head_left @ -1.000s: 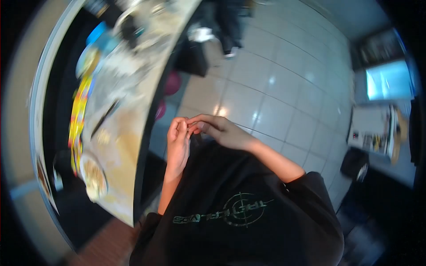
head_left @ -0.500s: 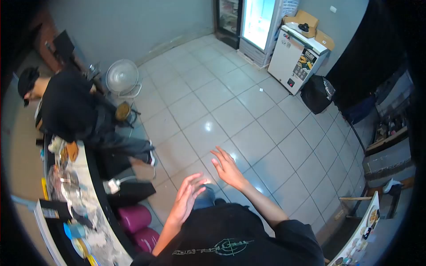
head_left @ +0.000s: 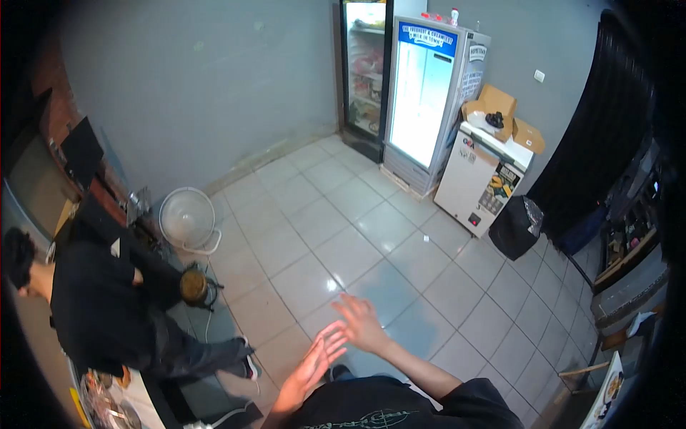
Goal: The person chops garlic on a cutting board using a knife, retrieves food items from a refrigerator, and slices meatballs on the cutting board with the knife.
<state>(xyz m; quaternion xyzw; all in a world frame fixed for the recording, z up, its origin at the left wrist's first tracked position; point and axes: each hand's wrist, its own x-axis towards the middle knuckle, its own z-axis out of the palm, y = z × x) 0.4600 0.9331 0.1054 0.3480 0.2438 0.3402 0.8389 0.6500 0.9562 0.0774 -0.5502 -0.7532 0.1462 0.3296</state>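
Note:
My left hand (head_left: 313, 363) is raised in front of my dark shirt (head_left: 379, 411), its fingers stretched out and nothing in them. Close beside it, my right hand (head_left: 361, 327) is also open, slightly smeared by motion, with fingers apart. The left fingertips come up to the right palm; whether they touch, I cannot tell. Beneath both hands lies the tiled floor (head_left: 371, 229).
A person in black (head_left: 107, 293) bends over the counter (head_left: 139, 397) on the left. Beyond stand a fan (head_left: 187, 218), a round stool-like object (head_left: 194, 287), a lit glass-door fridge (head_left: 421, 100), a dark-framed fridge (head_left: 366, 86), a white chest freezer (head_left: 468, 179) and a black bag (head_left: 516, 227).
My hands have come closer together. The camera has tilted up, so the fridges show more fully and less of the counter is in view.

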